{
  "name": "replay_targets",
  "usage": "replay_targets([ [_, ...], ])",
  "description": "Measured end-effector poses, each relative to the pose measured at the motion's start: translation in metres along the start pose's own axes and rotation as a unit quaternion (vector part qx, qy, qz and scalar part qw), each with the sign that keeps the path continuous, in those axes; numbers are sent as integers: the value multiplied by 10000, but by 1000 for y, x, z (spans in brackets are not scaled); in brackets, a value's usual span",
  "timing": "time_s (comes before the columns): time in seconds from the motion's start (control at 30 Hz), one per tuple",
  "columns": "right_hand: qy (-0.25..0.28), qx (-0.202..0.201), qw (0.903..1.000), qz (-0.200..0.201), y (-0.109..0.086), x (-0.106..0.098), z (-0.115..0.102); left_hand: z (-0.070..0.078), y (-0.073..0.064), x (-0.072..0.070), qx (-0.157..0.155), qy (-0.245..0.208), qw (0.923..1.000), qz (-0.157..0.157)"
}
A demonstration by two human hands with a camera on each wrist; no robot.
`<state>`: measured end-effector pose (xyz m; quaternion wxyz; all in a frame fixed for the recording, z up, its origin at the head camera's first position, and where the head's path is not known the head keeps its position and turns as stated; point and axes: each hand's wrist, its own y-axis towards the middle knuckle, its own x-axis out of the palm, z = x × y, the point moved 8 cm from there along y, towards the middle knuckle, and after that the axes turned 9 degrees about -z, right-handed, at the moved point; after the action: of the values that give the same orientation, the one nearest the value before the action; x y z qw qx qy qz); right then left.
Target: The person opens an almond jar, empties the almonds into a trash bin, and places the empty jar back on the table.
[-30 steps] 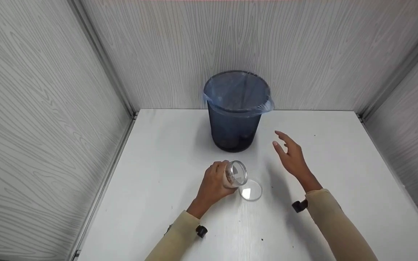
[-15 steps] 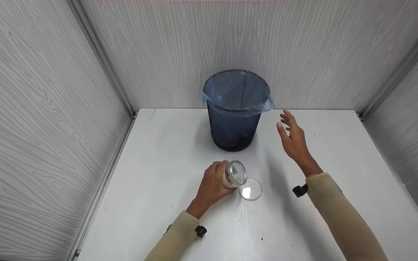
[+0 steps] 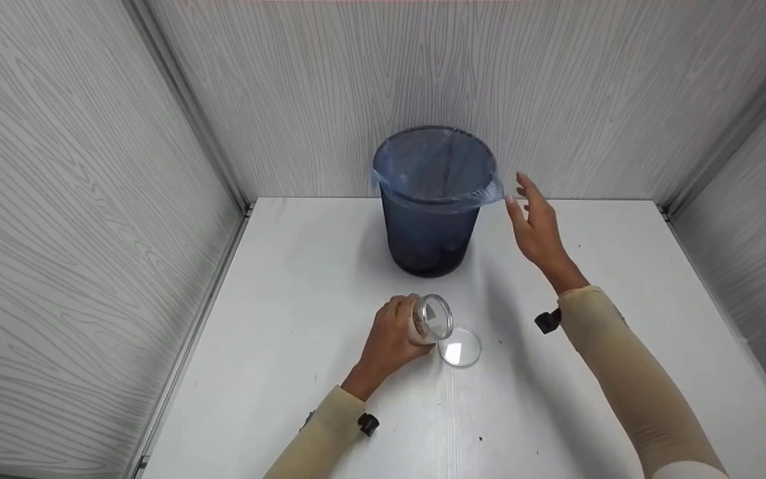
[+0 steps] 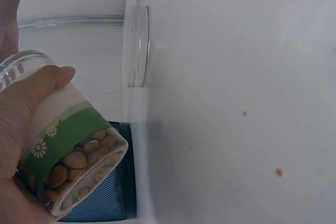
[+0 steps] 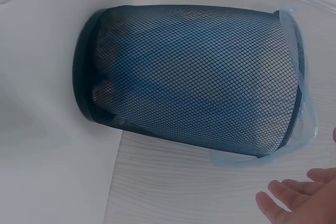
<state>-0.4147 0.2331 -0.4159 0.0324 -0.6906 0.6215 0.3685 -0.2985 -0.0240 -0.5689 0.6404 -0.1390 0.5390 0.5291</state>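
My left hand (image 3: 388, 342) grips a clear jar (image 4: 73, 129) with a green flower-patterned band. Almonds (image 4: 76, 160) show through its base end in the left wrist view. The jar leans, its open mouth (image 3: 437, 318) facing right in the head view. Beside that mouth, a round transparent lid (image 3: 460, 348) lies flat on the table. My right hand (image 3: 537, 229) is raised in the air just right of the wastebasket's rim, fingers spread loosely and nothing in them. The dark mesh wastebasket (image 5: 199, 77) is upright, lined with a blue plastic bag (image 3: 489, 194) folded over its rim.
The white table (image 3: 276, 286) carries a few dark specks. Pale wood-grain walls (image 3: 303, 100) enclose it at the back and both sides. The wastebasket stands near the back wall.
My right hand has moved forward, away from the lid, to beside the wastebasket's rim. The left hand and the jar have stayed in place.
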Motion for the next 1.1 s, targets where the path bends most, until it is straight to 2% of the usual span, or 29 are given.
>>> replay_targets([
  [0.17, -54, -1, 10000, 4, 14, 1, -2, 0, -2, 0, 49, -8, 10000, 46],
  [0.57, -387, 129, 9986, -344, 43, 8, -8, -1, -5, 1, -46, -72, 10000, -43],
  [1.1, -779, 411, 9910, -1012, 77, 23, -5, 1, -3, -2, -40, 39, 10000, 46],
])
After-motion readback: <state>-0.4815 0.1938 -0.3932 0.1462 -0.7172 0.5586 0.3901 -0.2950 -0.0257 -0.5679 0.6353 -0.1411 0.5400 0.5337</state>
